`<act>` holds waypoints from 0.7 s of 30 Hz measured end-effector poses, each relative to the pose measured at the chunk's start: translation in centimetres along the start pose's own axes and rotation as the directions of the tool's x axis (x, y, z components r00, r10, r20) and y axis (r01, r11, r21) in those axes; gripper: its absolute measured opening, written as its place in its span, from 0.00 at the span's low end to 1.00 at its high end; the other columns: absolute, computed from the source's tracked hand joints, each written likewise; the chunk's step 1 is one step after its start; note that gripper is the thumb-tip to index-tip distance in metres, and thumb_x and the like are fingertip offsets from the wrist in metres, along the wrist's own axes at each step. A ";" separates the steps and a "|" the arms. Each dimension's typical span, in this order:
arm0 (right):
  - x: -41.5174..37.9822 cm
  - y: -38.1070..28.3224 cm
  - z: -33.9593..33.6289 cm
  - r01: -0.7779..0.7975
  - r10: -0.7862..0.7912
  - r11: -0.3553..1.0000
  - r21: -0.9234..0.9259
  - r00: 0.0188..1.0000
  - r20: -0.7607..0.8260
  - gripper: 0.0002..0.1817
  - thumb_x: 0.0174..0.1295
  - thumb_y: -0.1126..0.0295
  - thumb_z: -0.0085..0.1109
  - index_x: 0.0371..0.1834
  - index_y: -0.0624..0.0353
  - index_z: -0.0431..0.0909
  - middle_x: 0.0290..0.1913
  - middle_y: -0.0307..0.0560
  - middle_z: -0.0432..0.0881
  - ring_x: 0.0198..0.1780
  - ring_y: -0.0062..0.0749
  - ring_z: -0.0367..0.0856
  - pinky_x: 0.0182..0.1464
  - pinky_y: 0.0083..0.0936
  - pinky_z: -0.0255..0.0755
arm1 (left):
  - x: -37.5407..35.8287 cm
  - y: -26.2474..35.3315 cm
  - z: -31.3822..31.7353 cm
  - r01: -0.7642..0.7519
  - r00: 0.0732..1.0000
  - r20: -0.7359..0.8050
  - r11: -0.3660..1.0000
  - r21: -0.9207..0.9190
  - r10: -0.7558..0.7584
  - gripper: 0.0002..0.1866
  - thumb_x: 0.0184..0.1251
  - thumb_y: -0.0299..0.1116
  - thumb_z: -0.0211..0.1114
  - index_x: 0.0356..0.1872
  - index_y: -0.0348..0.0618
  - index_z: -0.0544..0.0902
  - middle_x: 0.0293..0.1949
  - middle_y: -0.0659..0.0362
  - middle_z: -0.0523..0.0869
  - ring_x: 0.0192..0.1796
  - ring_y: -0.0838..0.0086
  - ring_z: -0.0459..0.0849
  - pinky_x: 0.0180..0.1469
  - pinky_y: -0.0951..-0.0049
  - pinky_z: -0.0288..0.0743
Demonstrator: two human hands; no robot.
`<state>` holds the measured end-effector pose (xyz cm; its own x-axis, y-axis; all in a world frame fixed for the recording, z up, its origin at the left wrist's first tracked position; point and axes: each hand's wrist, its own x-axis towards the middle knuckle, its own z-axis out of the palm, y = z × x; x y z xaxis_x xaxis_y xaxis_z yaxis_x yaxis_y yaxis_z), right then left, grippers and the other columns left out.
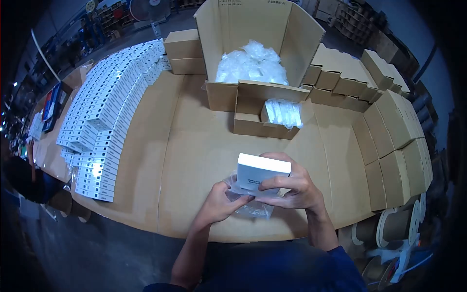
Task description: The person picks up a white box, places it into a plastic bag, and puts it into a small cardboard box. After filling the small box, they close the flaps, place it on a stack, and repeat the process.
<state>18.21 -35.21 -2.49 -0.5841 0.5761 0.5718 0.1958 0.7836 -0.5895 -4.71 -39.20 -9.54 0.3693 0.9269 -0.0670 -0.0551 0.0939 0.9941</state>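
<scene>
Right now, low in the middle of the frame, the right hand (296,187) has its grip pinched around a small white box (261,171), held just above the tabletop (194,160). The left hand (221,202) pinches the mouth of a clear plastic bag (250,207) beneath it. This looks like the bagging step, box not yet inside. Next calls for spreading the bag's mouth and lining up a box corner.

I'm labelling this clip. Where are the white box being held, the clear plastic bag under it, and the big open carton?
white box (261,169), head view, top face.
clear plastic bag (255,209), head view, lower crumpled part.
big open carton (228,22), head view, inner back wall.
</scene>
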 end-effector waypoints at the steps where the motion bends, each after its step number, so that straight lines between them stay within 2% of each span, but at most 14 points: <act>1: 0.2 -0.1 0.2 -0.023 0.022 0.999 0.030 1.000 0.012 0.16 0.44 0.76 0.83 0.39 0.56 0.89 0.62 0.61 0.82 0.63 0.51 0.84 0.60 0.38 0.82 | 0.0 0.2 -0.2 -0.001 1.000 0.013 1.000 0.031 0.001 0.24 0.68 0.25 0.75 0.63 0.32 0.80 0.53 0.55 0.89 0.56 0.74 0.86 0.62 0.69 0.79; 4: 0.1 0.6 0.5 -0.068 0.068 0.998 0.005 0.996 0.050 0.16 0.46 0.80 0.79 0.39 0.56 0.89 0.61 0.61 0.82 0.62 0.51 0.84 0.59 0.37 0.81 | 0.1 -0.8 -0.5 -0.037 0.999 0.007 0.999 0.021 0.036 0.27 0.67 0.25 0.76 0.65 0.31 0.78 0.54 0.55 0.88 0.57 0.73 0.86 0.62 0.69 0.79; 5: 0.2 0.7 0.6 -0.078 0.077 0.996 0.042 0.997 0.009 0.15 0.48 0.83 0.73 0.39 0.57 0.88 0.58 0.60 0.82 0.59 0.49 0.84 0.55 0.34 0.81 | 0.1 -1.2 -0.6 -0.055 0.998 -0.003 0.998 0.004 0.055 0.28 0.66 0.25 0.76 0.66 0.31 0.77 0.55 0.54 0.88 0.57 0.73 0.86 0.62 0.69 0.79; 8: -0.5 1.5 1.2 -0.217 0.223 0.972 0.092 0.973 -0.055 0.13 0.51 0.84 0.69 0.40 0.57 0.88 0.54 0.57 0.83 0.55 0.47 0.84 0.50 0.33 0.80 | 0.2 -1.1 -0.2 -0.062 0.997 -0.063 0.988 -0.141 0.054 0.33 0.65 0.24 0.77 0.69 0.29 0.74 0.58 0.53 0.86 0.60 0.73 0.84 0.64 0.70 0.78; 9: -0.8 1.6 1.8 -0.275 0.289 0.950 0.149 0.954 -0.079 0.12 0.54 0.82 0.67 0.42 0.58 0.88 0.50 0.53 0.83 0.52 0.45 0.83 0.50 0.33 0.78 | 0.1 -1.0 -0.1 -0.092 0.995 -0.051 0.982 -0.164 0.084 0.31 0.71 0.27 0.73 0.71 0.28 0.72 0.60 0.53 0.84 0.61 0.73 0.83 0.65 0.71 0.77; 12: -1.5 2.4 2.3 -0.350 0.362 0.906 0.239 0.932 -0.008 0.12 0.57 0.79 0.68 0.45 0.59 0.87 0.51 0.52 0.83 0.53 0.42 0.82 0.53 0.32 0.76 | -0.2 -2.2 -0.6 -0.016 1.000 0.001 0.927 -0.376 0.017 0.26 0.80 0.29 0.64 0.72 0.29 0.71 0.60 0.53 0.84 0.61 0.74 0.82 0.64 0.72 0.77; 13: -1.6 2.3 2.5 -0.359 0.371 0.897 0.258 0.929 0.004 0.15 0.58 0.79 0.68 0.49 0.59 0.86 0.55 0.52 0.81 0.56 0.43 0.81 0.57 0.33 0.76 | -0.3 -2.8 -0.4 -0.036 0.999 -0.025 0.923 -0.384 0.029 0.22 0.85 0.32 0.57 0.72 0.30 0.72 0.59 0.55 0.84 0.60 0.76 0.82 0.63 0.73 0.77; 16: -1.7 2.1 3.3 -0.385 0.393 0.868 0.313 0.919 0.039 0.25 0.59 0.77 0.70 0.62 0.57 0.81 0.65 0.54 0.74 0.66 0.44 0.78 0.68 0.35 0.74 | -0.5 -3.6 0.4 -0.039 0.996 -0.084 0.819 -0.572 -0.011 0.21 0.86 0.32 0.55 0.71 0.30 0.73 0.59 0.55 0.84 0.59 0.77 0.82 0.63 0.72 0.78; 17: -2.1 2.0 3.6 -0.383 0.400 0.817 0.432 0.915 0.056 0.32 0.59 0.79 0.72 0.69 0.57 0.75 0.69 0.53 0.71 0.71 0.43 0.74 0.75 0.38 0.69 | -0.5 -4.1 0.4 -0.057 0.994 -0.113 0.835 -0.547 -0.006 0.20 0.87 0.33 0.53 0.70 0.30 0.73 0.60 0.53 0.84 0.59 0.75 0.83 0.63 0.71 0.78; 20: -3.8 2.1 4.7 -0.422 0.524 0.672 0.608 0.851 0.011 0.36 0.59 0.83 0.71 0.73 0.61 0.70 0.70 0.52 0.70 0.71 0.42 0.74 0.76 0.38 0.68 | -0.5 -4.6 0.4 -0.052 0.983 -0.166 0.752 -0.657 -0.077 0.21 0.88 0.37 0.50 0.69 0.30 0.74 0.60 0.51 0.84 0.59 0.73 0.84 0.64 0.69 0.79; 21: -4.3 2.1 5.1 -0.403 0.560 0.624 0.669 0.828 -0.023 0.35 0.61 0.87 0.69 0.72 0.65 0.68 0.70 0.54 0.70 0.70 0.40 0.75 0.74 0.37 0.72 | -0.4 -4.7 0.5 -0.053 0.982 -0.171 0.752 -0.657 -0.079 0.21 0.89 0.38 0.49 0.68 0.31 0.75 0.60 0.51 0.84 0.59 0.72 0.85 0.64 0.68 0.79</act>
<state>17.09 -37.26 -9.06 -0.3557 0.9213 0.1569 -0.1697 0.1015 -0.9803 -4.18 -40.20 -14.13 0.2088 0.9649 -0.1593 -0.6707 0.2599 0.6947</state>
